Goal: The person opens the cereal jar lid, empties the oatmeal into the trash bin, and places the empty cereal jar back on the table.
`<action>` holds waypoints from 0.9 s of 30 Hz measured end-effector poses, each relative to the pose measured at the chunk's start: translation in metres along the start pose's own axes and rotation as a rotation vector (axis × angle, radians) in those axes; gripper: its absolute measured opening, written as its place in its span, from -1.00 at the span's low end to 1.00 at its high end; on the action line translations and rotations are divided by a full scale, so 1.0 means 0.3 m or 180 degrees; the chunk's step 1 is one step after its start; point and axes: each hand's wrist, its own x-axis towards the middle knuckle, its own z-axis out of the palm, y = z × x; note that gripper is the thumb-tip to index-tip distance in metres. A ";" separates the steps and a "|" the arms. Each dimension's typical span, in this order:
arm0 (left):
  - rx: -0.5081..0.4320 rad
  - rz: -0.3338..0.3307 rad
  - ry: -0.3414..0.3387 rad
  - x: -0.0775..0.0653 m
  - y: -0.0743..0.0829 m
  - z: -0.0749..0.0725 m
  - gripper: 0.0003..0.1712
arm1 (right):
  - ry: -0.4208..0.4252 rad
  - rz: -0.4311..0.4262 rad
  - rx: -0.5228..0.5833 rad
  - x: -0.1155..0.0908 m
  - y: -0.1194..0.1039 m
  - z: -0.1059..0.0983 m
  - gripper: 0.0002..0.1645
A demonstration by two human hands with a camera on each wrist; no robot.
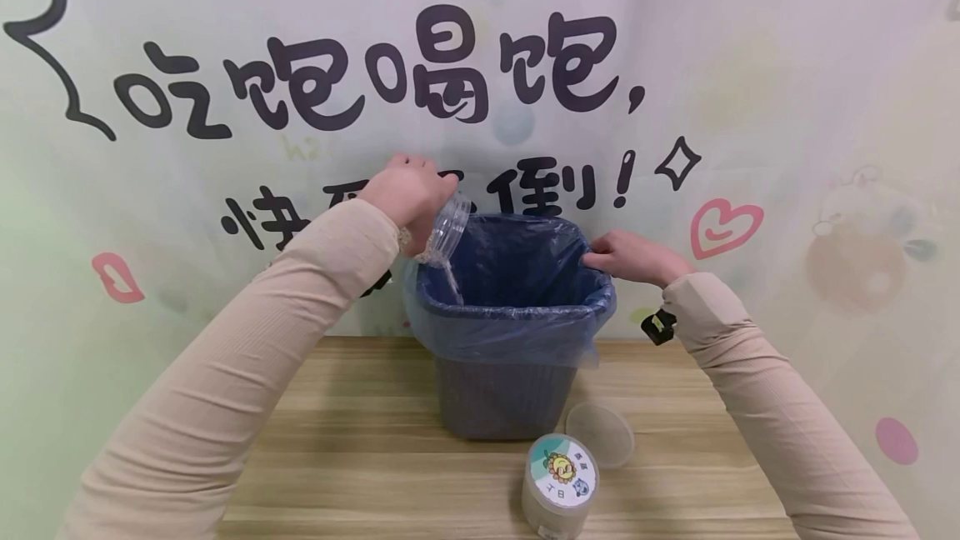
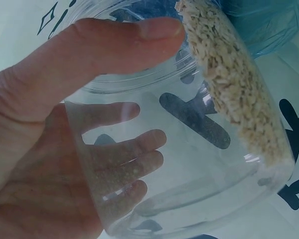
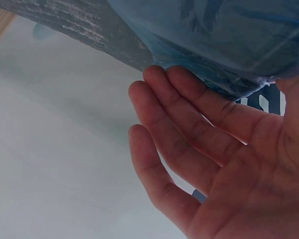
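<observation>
My left hand [image 1: 412, 194] grips a clear plastic jar [image 1: 450, 227], tipped with its mouth over the left side of a blue trash bin [image 1: 502, 402]. Pale oat-like flakes [image 2: 234, 84] lie along the jar's lower wall in the left wrist view, and a thin pale streak shows below its mouth. A translucent blue bag [image 1: 517, 336] lines the bin and folds over its rim. At the bin's right edge my right hand [image 1: 633, 257] holds the bagged rim, thumb on top. Its other fingers [image 3: 184, 124] extend beneath the rim, outside the bin.
In front of the bin, a lidded jar [image 1: 558, 494] with a sunflower sticker stands on the wooden table [image 1: 675, 432]. A clear round lid [image 1: 603, 437] lies behind it, near the bin's base. A printed backdrop [image 1: 787, 107] hangs close behind.
</observation>
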 end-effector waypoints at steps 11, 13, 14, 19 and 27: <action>-0.0018 -0.0002 0.0015 -0.001 0.004 -0.001 0.12 | 0.0013 -0.0016 -0.0011 0.000 -0.003 0.000 -0.72; -0.0009 -0.0002 0.0024 -0.002 0.006 -0.002 0.15 | 0.0013 -0.0015 -0.0006 -0.001 -0.003 0.000 -0.72; -0.0001 -0.0003 0.0031 -0.002 0.007 -0.001 0.15 | 0.0014 -0.0015 -0.0008 -0.001 -0.003 -0.001 -0.72; 0.0070 -0.0020 0.0028 0.001 0.012 0.001 0.17 | 0.0013 -0.0047 -0.0021 -0.006 -0.010 -0.002 -0.72; 0.0114 -0.0041 0.0017 0.004 0.017 0.000 0.20 | -0.0017 -0.0069 0.0007 -0.005 -0.013 -0.003 -0.71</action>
